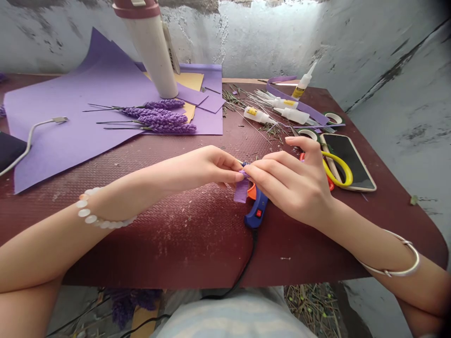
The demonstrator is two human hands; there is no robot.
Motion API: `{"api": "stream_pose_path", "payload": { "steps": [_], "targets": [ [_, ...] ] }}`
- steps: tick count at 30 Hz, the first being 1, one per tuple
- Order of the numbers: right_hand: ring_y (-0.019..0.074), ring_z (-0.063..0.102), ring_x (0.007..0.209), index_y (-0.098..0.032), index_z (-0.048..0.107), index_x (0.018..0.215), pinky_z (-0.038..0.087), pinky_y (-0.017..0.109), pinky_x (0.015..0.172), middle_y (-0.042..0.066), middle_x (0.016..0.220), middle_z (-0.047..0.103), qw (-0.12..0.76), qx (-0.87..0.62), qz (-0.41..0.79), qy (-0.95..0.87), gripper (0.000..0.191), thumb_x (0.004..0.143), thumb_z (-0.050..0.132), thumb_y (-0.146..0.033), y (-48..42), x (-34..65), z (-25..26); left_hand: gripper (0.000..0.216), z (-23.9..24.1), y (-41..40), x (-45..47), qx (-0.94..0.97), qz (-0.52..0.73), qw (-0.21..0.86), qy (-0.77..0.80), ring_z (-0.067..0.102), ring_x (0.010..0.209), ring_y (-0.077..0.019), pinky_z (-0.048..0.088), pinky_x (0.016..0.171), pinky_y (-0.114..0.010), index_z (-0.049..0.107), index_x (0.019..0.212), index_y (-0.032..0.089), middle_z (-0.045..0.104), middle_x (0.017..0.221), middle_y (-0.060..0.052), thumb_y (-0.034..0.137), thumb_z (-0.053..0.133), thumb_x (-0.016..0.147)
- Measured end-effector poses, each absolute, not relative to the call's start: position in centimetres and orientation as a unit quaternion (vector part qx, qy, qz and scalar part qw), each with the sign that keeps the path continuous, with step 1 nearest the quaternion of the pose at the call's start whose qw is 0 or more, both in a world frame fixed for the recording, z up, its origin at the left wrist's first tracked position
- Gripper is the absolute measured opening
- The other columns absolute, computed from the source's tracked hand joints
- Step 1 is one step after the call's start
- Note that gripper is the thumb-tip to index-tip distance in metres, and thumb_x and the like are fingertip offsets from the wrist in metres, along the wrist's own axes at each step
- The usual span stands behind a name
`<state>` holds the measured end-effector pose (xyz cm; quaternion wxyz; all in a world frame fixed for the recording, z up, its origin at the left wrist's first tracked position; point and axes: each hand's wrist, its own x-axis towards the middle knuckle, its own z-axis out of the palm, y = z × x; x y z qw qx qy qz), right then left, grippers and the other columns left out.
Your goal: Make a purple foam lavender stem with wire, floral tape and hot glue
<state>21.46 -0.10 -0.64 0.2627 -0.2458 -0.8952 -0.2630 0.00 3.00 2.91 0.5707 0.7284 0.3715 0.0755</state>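
In front of me, my left hand (213,166) pinches a short purple paper strip (241,192) between thumb and fingertips. The strip's loose end hangs down below the fingers. My right hand (294,180) meets it from the other side, its thumb and index finger closed on the upper part of the same strip, the other fingers bent and one raised. A thin stem seems to run between the fingertips, mostly hidden. Just under the hands lies a blue hot glue gun (260,206) with an orange trigger and a red switch.
Purple lavender stems (158,117) lie on purple sheets (70,122) at the left, near a tall white bottle (151,51). Glue bottles (259,115), wires and green clippings are scattered at the back right. Yellow-handled scissors (347,171) touch a phone (352,159). A black cord (248,263) crosses the table's front edge.
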Motion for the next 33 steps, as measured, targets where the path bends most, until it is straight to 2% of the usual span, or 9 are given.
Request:
{"api": "stream_pose_path", "payload": {
  "steps": [3,7,18,23,27,31,33],
  "targets": [
    [0.0136,0.065,0.084,-0.02,0.062,0.1,0.034,0.042,0.1,-0.002,0.088,0.074,0.255,-0.234,-0.282,-0.895,0.013,0.091,0.055,-0.014,-0.3,21.5,-0.5,0.023,3.2,3.2,-0.1,0.717,0.045,0.606,0.342,0.061,0.087,-0.0147,0.044,0.081,-0.022,0.074,0.09,0.018,0.072,0.091,-0.002,0.028,0.054,0.087],
    [0.0115,0.065,0.083,-0.022,0.062,0.098,0.034,0.041,0.101,-0.004,0.088,0.074,0.258,-0.217,-0.297,-0.894,0.012,0.092,0.055,-0.015,-0.4,21.8,-0.4,0.02,3.3,3.3,-0.3,0.681,0.062,0.633,0.362,0.062,0.083,-0.0138,0.046,0.075,-0.021,0.074,0.095,0.019,0.072,0.092,-0.001,0.024,0.058,0.085],
    [0.0101,0.064,0.093,-0.024,0.067,0.099,0.038,0.038,0.097,-0.005,0.097,0.074,0.265,-0.117,-0.373,-0.881,0.014,0.091,0.057,-0.017,-0.3,22.5,-0.4,0.022,2.4,3.1,-0.8,0.636,0.058,0.692,0.338,0.06,0.077,-0.0145,0.045,0.069,-0.023,0.071,0.087,0.013,0.068,0.083,-0.005,0.031,0.059,0.087],
    [0.0108,0.06,0.104,-0.024,0.065,0.107,0.04,0.032,0.091,-0.003,0.108,0.072,0.218,-0.093,-0.358,-0.903,0.021,0.09,0.057,-0.016,-0.8,22.9,0.1,0.022,2.6,3.3,-0.7,0.667,0.015,0.678,0.308,0.058,0.072,-0.0132,0.042,0.067,-0.021,0.071,0.08,0.015,0.068,0.077,-0.002,0.033,0.061,0.086],
    [0.0097,0.06,0.101,-0.022,0.068,0.1,0.04,0.029,0.088,-0.001,0.105,0.073,0.231,-0.061,-0.398,-0.886,0.017,0.091,0.055,-0.014,-0.8,23.2,0.5,0.023,2.4,3.2,-0.4,0.663,0.01,0.686,0.298,0.056,0.07,-0.0118,0.04,0.067,-0.021,0.07,0.076,0.015,0.066,0.072,0.0,0.033,0.06,0.087],
    [0.0082,0.062,0.099,-0.026,0.065,0.098,0.039,0.029,0.084,-0.007,0.107,0.073,0.251,-0.08,-0.372,-0.89,0.017,0.089,0.058,-0.014,-0.3,23.4,0.1,0.018,2.4,2.9,-0.2,0.671,0.059,0.663,0.326,0.056,0.072,-0.0104,0.04,0.069,-0.02,0.07,0.079,0.016,0.066,0.075,0.002,0.029,0.06,0.086],
    [0.01,0.064,0.095,-0.03,0.062,0.101,0.039,0.034,0.089,-0.009,0.105,0.073,0.273,-0.139,-0.333,-0.892,0.019,0.089,0.059,-0.016,0.0,23.2,-0.3,0.016,2.6,2.7,-0.2,0.69,0.098,0.622,0.357,0.058,0.074,-0.0111,0.041,0.072,-0.021,0.071,0.082,0.016,0.068,0.078,0.002,0.03,0.063,0.083]
  ]
}}
